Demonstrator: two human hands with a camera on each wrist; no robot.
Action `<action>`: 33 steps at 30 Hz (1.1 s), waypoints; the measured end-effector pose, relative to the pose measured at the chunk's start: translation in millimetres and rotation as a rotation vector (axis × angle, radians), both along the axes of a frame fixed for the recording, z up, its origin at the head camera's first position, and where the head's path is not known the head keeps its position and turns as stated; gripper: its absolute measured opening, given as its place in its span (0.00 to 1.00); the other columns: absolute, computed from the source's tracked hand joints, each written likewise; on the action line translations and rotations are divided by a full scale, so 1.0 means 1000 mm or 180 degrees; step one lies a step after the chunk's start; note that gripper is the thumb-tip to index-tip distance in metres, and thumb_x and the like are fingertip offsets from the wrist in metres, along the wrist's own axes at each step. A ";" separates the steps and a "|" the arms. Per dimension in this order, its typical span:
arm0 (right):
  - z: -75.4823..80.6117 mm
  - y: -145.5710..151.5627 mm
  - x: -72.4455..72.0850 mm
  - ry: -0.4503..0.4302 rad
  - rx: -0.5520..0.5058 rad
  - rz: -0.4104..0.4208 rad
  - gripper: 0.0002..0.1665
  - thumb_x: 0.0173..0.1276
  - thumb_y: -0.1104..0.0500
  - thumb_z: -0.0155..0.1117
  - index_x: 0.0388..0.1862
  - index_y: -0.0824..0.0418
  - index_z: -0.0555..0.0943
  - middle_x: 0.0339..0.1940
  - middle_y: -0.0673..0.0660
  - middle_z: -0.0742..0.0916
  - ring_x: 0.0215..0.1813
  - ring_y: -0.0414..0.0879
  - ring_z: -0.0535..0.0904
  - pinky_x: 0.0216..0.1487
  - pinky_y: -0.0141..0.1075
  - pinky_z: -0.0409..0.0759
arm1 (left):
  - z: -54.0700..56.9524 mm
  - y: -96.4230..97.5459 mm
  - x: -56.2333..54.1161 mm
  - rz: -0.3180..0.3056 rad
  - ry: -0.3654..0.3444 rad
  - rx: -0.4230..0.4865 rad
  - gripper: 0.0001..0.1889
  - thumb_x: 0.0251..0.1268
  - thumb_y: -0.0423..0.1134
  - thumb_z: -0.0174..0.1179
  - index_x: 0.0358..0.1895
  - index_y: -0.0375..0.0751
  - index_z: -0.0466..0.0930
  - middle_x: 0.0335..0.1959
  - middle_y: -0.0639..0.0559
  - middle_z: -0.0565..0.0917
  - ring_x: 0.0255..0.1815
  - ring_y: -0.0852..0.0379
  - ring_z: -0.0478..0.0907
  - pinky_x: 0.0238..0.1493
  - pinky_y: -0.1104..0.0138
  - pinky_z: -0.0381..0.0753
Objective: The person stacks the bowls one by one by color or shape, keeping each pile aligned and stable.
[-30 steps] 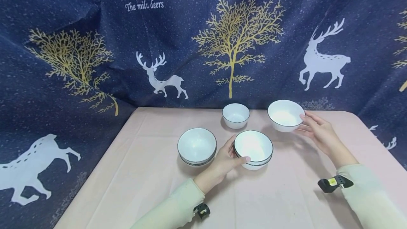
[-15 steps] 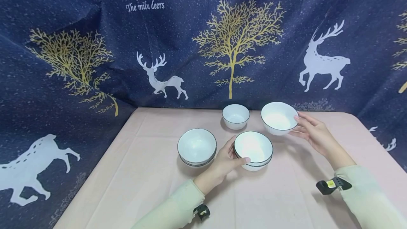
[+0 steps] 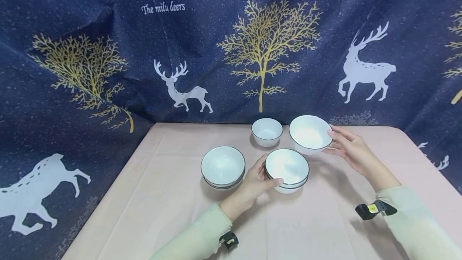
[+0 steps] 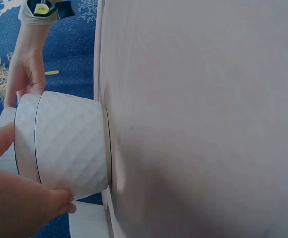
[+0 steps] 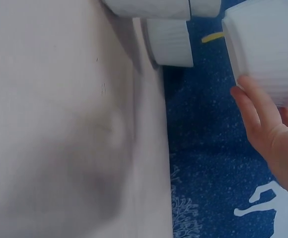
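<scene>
My right hand [image 3: 348, 149] grips a white bowl [image 3: 309, 133] with a dark rim by its right side, thumb at the rim and fingers beneath. In the right wrist view this ribbed bowl [image 5: 268, 49] is clear of the tabletop. My left hand [image 3: 254, 187] holds a stack of two nested white bowls [image 3: 286, 167], thumb over the near rim and fingers round the left side. Up close, the outer bowl of that stack [image 4: 72, 144] has a dimpled diamond pattern. The held bowl hangs just behind and right of the stack.
Another stack of nested white bowls [image 3: 223, 166] stands left of my left hand. A smaller white bowl [image 3: 267, 131] sits behind, near the far table edge. The pale pink table [image 3: 306, 228] meets a dark blue cloth [image 3: 231, 43] printed with deer and trees.
My right hand has carried its bowl leftward, closer to the small bowl and to the stack in my left hand. The left hand and the standing bowls have stayed put.
</scene>
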State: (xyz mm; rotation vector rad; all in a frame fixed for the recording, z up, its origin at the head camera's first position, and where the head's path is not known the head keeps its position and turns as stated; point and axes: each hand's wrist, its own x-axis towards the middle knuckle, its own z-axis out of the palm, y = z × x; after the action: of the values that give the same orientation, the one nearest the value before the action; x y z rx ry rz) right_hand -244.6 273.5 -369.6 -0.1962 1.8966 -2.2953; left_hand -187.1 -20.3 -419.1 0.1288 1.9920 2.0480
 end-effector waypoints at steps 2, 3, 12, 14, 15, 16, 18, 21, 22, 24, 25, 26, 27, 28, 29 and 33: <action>0.000 -0.002 0.001 0.0026 -0.0012 0.0038 0.44 0.74 0.59 0.54 0.75 0.74 0.40 0.61 0.56 0.71 0.44 0.41 0.85 0.48 0.37 0.85 | -0.001 0.000 0.000 0.0010 0.0004 -0.0001 0.49 0.50 0.31 0.70 0.76 0.47 0.52 0.76 0.47 0.55 0.76 0.50 0.52 0.75 0.60 0.53; 0.000 -0.003 0.001 0.0035 -0.0005 0.0052 0.44 0.74 0.59 0.54 0.75 0.74 0.41 0.57 0.52 0.74 0.44 0.41 0.85 0.48 0.37 0.85 | -0.001 0.000 0.000 0.0016 0.0005 -0.0004 0.49 0.50 0.30 0.70 0.76 0.47 0.52 0.76 0.47 0.56 0.76 0.50 0.52 0.75 0.60 0.53; 0.004 -0.016 0.007 0.0096 -0.0016 0.0100 0.32 0.73 0.61 0.55 0.73 0.64 0.60 0.47 0.42 0.81 0.43 0.42 0.85 0.47 0.38 0.85 | -0.003 0.000 0.001 0.0028 0.0015 0.0027 0.49 0.50 0.29 0.70 0.76 0.46 0.53 0.76 0.47 0.56 0.76 0.50 0.52 0.75 0.61 0.53; 0.005 -0.019 0.008 0.0120 -0.0014 0.0117 0.21 0.73 0.61 0.55 0.63 0.58 0.71 0.46 0.42 0.83 0.43 0.43 0.85 0.46 0.38 0.85 | -0.003 0.001 0.001 0.0010 0.0041 0.0008 0.48 0.50 0.29 0.70 0.76 0.46 0.53 0.76 0.47 0.56 0.76 0.50 0.52 0.74 0.60 0.53; 0.006 -0.021 0.009 0.0134 -0.0010 0.0128 0.16 0.73 0.62 0.55 0.58 0.54 0.74 0.46 0.43 0.84 0.43 0.43 0.85 0.46 0.38 0.86 | -0.003 0.001 0.001 0.0011 0.0027 0.0012 0.48 0.50 0.30 0.70 0.75 0.47 0.54 0.76 0.47 0.56 0.76 0.50 0.52 0.74 0.61 0.53; 0.007 -0.023 0.009 0.0142 0.0004 0.0138 0.12 0.73 0.62 0.56 0.53 0.51 0.76 0.46 0.43 0.84 0.43 0.43 0.85 0.46 0.38 0.86 | -0.003 0.000 0.001 0.0007 0.0026 0.0012 0.48 0.50 0.30 0.70 0.75 0.48 0.54 0.76 0.47 0.57 0.76 0.50 0.52 0.74 0.61 0.53; 0.009 -0.027 0.010 0.0146 0.0042 0.0157 0.11 0.73 0.61 0.56 0.48 0.47 0.78 0.45 0.43 0.84 0.43 0.43 0.85 0.46 0.38 0.86 | -0.002 0.000 0.002 -0.0007 0.0038 0.0022 0.48 0.51 0.30 0.70 0.75 0.48 0.54 0.76 0.47 0.56 0.76 0.50 0.52 0.75 0.61 0.53; 0.011 -0.032 0.011 0.0133 0.0108 0.0174 0.10 0.73 0.60 0.57 0.47 0.46 0.79 0.45 0.43 0.84 0.42 0.43 0.85 0.46 0.39 0.86 | -0.001 -0.001 0.001 -0.0020 0.0029 0.0054 0.48 0.52 0.30 0.70 0.76 0.48 0.54 0.76 0.48 0.57 0.76 0.51 0.52 0.75 0.61 0.53; 0.012 -0.033 0.012 0.0123 0.0127 0.0180 0.10 0.73 0.60 0.57 0.47 0.46 0.79 0.45 0.43 0.85 0.42 0.43 0.86 0.46 0.39 0.86 | -0.001 -0.001 0.001 -0.0032 0.0038 0.0057 0.48 0.52 0.30 0.69 0.76 0.47 0.53 0.76 0.47 0.56 0.76 0.51 0.52 0.75 0.61 0.53; 0.014 -0.036 0.013 0.0103 0.0148 0.0191 0.10 0.72 0.60 0.57 0.46 0.45 0.80 0.44 0.43 0.85 0.42 0.44 0.86 0.45 0.39 0.86 | 0.000 -0.001 0.001 -0.0045 0.0046 0.0067 0.48 0.52 0.30 0.69 0.76 0.46 0.52 0.76 0.47 0.56 0.76 0.50 0.52 0.75 0.61 0.53; 0.015 -0.037 0.013 0.0094 0.0151 0.0203 0.10 0.72 0.60 0.57 0.45 0.45 0.81 0.44 0.43 0.85 0.41 0.44 0.86 0.45 0.39 0.86 | 0.000 -0.001 0.001 -0.0054 0.0052 0.0062 0.48 0.52 0.30 0.69 0.76 0.46 0.51 0.76 0.47 0.56 0.76 0.50 0.52 0.75 0.61 0.53; 0.015 -0.038 0.013 0.0084 0.0164 0.0213 0.11 0.73 0.60 0.57 0.45 0.45 0.81 0.44 0.43 0.85 0.41 0.44 0.86 0.45 0.39 0.86 | 0.000 -0.001 0.001 -0.0053 0.0050 0.0066 0.48 0.52 0.30 0.69 0.76 0.46 0.51 0.76 0.47 0.56 0.76 0.50 0.52 0.75 0.61 0.53; 0.016 -0.039 0.013 0.0079 0.0185 0.0219 0.11 0.73 0.60 0.56 0.44 0.44 0.82 0.44 0.43 0.85 0.41 0.43 0.86 0.45 0.39 0.86 | 0.000 -0.001 0.001 -0.0054 0.0053 0.0074 0.48 0.52 0.30 0.69 0.76 0.45 0.51 0.76 0.46 0.56 0.76 0.50 0.52 0.75 0.61 0.53; 0.016 -0.040 0.014 0.0066 0.0203 0.0223 0.11 0.73 0.60 0.56 0.44 0.44 0.82 0.43 0.43 0.85 0.41 0.43 0.86 0.44 0.39 0.86 | 0.000 -0.001 0.001 -0.0060 0.0051 0.0073 0.48 0.52 0.30 0.69 0.76 0.44 0.50 0.76 0.46 0.56 0.76 0.50 0.52 0.75 0.60 0.52; 0.016 -0.040 0.014 0.0067 0.0212 0.0234 0.11 0.73 0.60 0.56 0.44 0.45 0.82 0.43 0.43 0.85 0.41 0.43 0.85 0.44 0.39 0.86 | 0.000 -0.001 0.001 -0.0060 0.0055 0.0074 0.48 0.52 0.30 0.69 0.76 0.44 0.50 0.76 0.46 0.56 0.76 0.49 0.52 0.75 0.60 0.52; 0.016 -0.042 0.015 0.0082 0.0259 0.0261 0.09 0.73 0.60 0.56 0.44 0.46 0.80 0.43 0.44 0.85 0.42 0.42 0.85 0.44 0.39 0.86 | 0.000 -0.001 0.001 -0.0059 0.0046 0.0069 0.49 0.52 0.30 0.69 0.76 0.43 0.50 0.76 0.47 0.56 0.76 0.50 0.52 0.75 0.61 0.52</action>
State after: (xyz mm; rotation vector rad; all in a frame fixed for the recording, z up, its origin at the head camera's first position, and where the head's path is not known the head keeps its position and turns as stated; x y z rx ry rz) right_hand -229.4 231.8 -353.6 -0.2890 1.9520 -2.1688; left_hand -186.0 -21.5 -419.3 0.1663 1.9702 2.0632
